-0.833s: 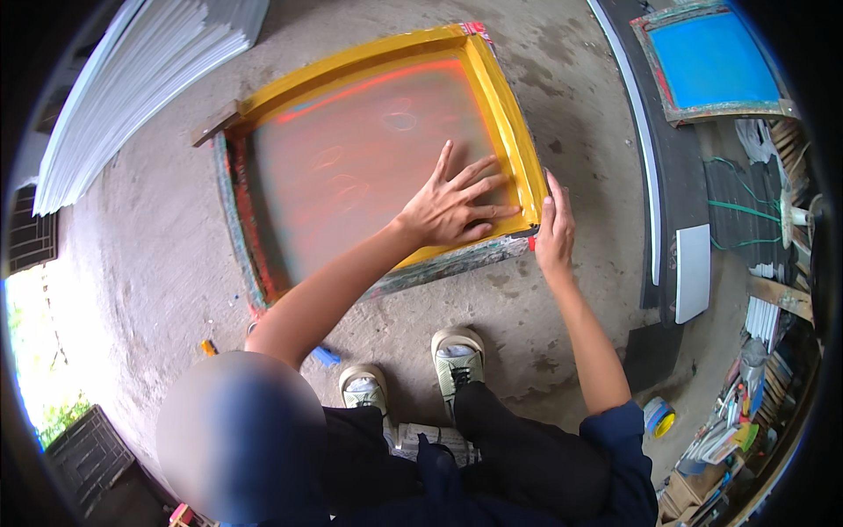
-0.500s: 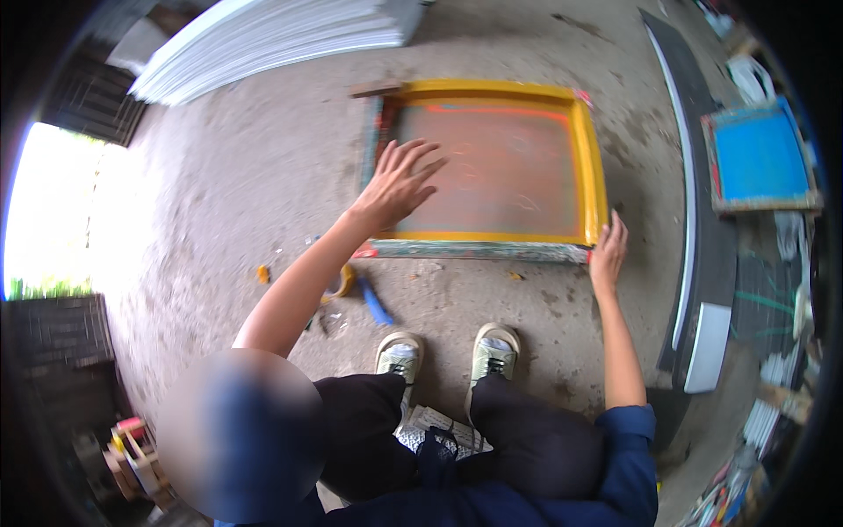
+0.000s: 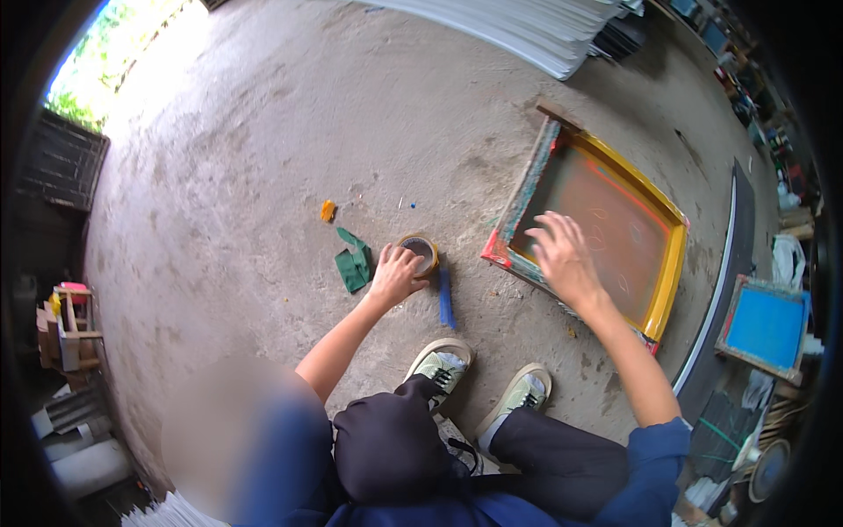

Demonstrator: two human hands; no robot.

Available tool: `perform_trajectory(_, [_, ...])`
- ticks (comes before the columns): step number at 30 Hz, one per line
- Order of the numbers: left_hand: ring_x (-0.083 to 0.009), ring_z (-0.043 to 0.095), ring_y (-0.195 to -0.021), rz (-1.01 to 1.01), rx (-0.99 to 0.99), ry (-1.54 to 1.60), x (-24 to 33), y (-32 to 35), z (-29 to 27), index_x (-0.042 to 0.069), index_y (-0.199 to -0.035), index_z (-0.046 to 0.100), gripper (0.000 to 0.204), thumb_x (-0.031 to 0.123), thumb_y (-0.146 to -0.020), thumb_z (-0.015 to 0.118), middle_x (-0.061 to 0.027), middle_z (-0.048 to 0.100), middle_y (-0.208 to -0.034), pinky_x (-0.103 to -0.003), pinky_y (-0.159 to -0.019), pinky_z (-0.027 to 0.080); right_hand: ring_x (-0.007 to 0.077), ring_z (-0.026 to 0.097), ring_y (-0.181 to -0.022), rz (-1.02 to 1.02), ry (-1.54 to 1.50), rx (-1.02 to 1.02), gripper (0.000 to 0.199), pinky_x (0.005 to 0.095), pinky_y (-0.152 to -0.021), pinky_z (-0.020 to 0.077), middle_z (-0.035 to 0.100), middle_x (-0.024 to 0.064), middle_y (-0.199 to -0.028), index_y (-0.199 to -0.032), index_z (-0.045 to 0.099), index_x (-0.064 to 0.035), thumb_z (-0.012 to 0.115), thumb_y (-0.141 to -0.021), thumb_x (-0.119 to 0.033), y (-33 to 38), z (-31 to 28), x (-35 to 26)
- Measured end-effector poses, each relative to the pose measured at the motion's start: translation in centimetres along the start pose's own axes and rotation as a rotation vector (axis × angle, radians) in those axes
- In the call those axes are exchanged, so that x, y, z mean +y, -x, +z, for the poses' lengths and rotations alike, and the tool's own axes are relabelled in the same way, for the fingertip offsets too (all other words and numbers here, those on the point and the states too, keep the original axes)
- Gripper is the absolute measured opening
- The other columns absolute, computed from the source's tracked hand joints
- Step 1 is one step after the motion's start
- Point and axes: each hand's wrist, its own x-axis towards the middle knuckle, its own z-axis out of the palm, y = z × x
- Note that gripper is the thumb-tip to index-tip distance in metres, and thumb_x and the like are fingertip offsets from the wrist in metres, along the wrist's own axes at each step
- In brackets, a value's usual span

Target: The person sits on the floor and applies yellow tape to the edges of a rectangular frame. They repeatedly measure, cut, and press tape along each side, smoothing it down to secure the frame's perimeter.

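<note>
My left hand [image 3: 397, 279] is at a yellow-brown roll of tape [image 3: 431, 249] on the floor, its fingers curled over the near left rim. Beside the roll lie a blue strip [image 3: 446, 299] and a dark green scrap [image 3: 353, 263]. Over the near left part of a screen-printing frame [image 3: 674, 268], my right hand [image 3: 565, 259] has its fingers apart and holds nothing. The frame has yellow tape along its inner edges, red patches at corners and a translucent mesh [image 3: 606, 224] with faint marks. A wooden bar [image 3: 558, 114] sticks out at its far left corner.
A small orange-yellow piece [image 3: 327, 210] lies left of the tape. White sheets are stacked [image 3: 527, 31] at the back. On the right are a long dark panel [image 3: 736, 228] and a blue-meshed frame [image 3: 766, 323]. My shoes [image 3: 441, 367] stand close to the blue strip.
My view has turned left, so the frame appears farther right and tilted. My left hand has gone from above the mesh to the tape; my right has left the frame's near right corner.
</note>
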Motion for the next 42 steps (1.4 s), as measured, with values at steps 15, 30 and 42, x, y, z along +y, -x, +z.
perform_trajectory(15, [-0.0211, 0.057, -0.098, 0.516, 0.345, 0.412, 2.6, -2.0, -14.4, 0.008, -0.102, 0.059, 0.022, 0.009, -0.081, 0.065, -0.0047, 0.058, -0.097, -0.047, -0.109, 0.033, 0.0278, 0.053, -0.114, 0.206, -0.613, 0.167, 0.03, 0.0371, -0.098, 0.0406, 0.058, 0.0124, -0.115, -0.114, 0.058, -0.0024, 0.055, -0.084, 0.0, -1.0, -6.5, -7.7])
perform_trajectory(30, [-0.0272, 0.05, -0.115, 1.039, -0.047, 0.447, 21.8, -1.0, -27.9, 0.004, -0.103, 0.056, 0.022, 0.005, -0.082, 0.064, -0.0073, 0.058, -0.11, -0.046, -0.113, 0.026, 0.0131, 0.054, -0.101, 0.449, -1.154, 0.432, 0.017, 0.0297, -0.093, 0.0423, 0.055, 0.0017, -0.104, -0.104, 0.057, -0.0053, 0.06, -0.09, -0.015, 15.9, -21.2, -7.8])
perform_trajectory(42, [-0.032, 0.061, -0.088, 0.923, -0.155, 0.497, 28.1, -2.7, -22.8, -0.001, -0.102, 0.056, 0.026, 0.016, -0.085, 0.064, -0.0166, 0.062, -0.096, -0.041, -0.079, 0.047, 0.0109, 0.056, -0.082, 0.526, -1.005, 0.62, 0.011, 0.027, -0.077, 0.0449, 0.059, 0.0021, -0.086, -0.093, 0.057, -0.0025, 0.061, -0.089, -0.012, 20.9, -14.9, -0.7])
